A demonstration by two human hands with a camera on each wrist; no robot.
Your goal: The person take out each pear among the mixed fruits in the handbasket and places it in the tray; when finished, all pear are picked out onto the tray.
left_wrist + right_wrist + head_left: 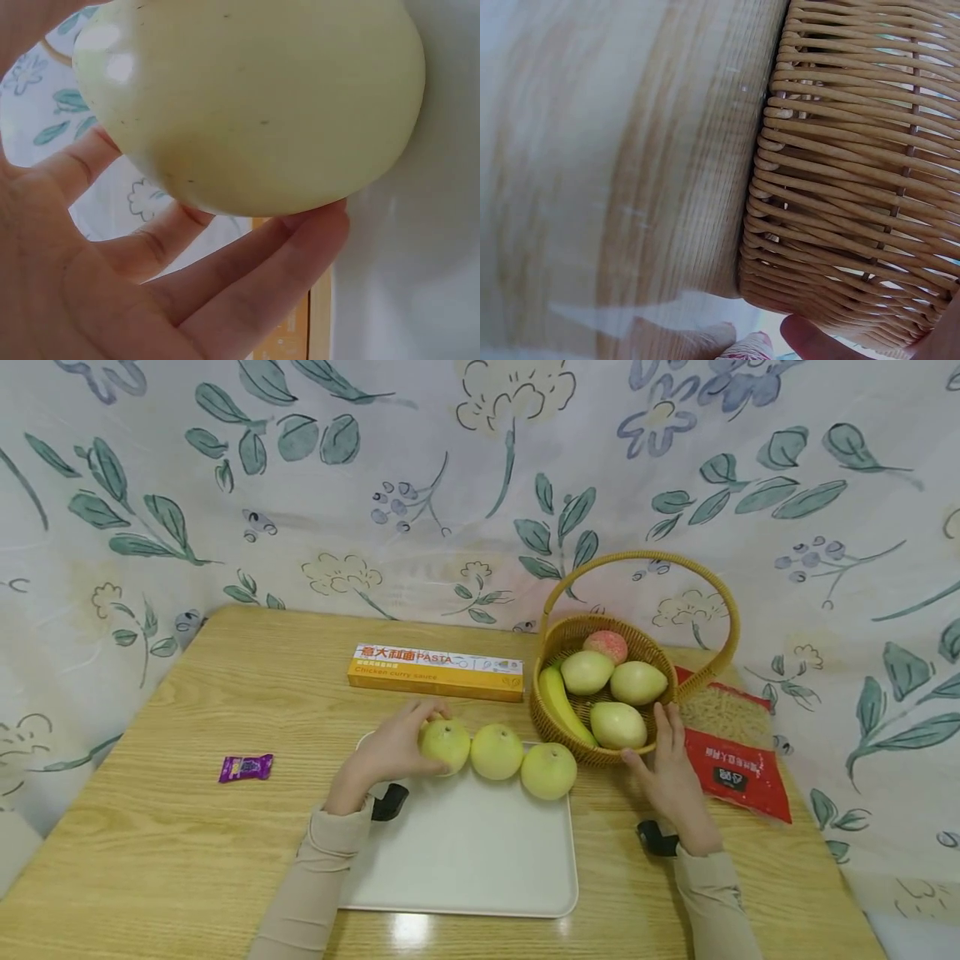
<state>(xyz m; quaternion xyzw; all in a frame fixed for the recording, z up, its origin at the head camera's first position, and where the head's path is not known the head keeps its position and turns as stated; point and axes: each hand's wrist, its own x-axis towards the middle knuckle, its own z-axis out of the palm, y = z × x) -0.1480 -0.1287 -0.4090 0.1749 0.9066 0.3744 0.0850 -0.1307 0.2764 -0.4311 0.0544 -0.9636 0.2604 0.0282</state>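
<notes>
Through the head view, my left hand [390, 750] grips the leftmost pale yellow-green fruit [444, 748], fingers curled over its far side and the thumb on the near side. It sits at the far edge of the white tray [465, 852], beside the middle fruit [497, 752], with the right-hand fruit [549, 771] beyond. My right hand [671, 781] is at the near right side of the wicker basket [546, 729], fingers fairly straight and thumb spread; I can't tell how firmly they press.

In the left wrist view, the gripped fruit fills the upper middle. The fingers [262, 300] fan along its underside as I see it, the longest fingertip touching the skin. Whether the fruit touches the tray I can't tell.

In the right wrist view, the thumb [817, 341] shows at the bottom, by the woven wall; the other fingers are mostly out of frame. The wooden tabletop [570, 187] takes up the left.
</notes>
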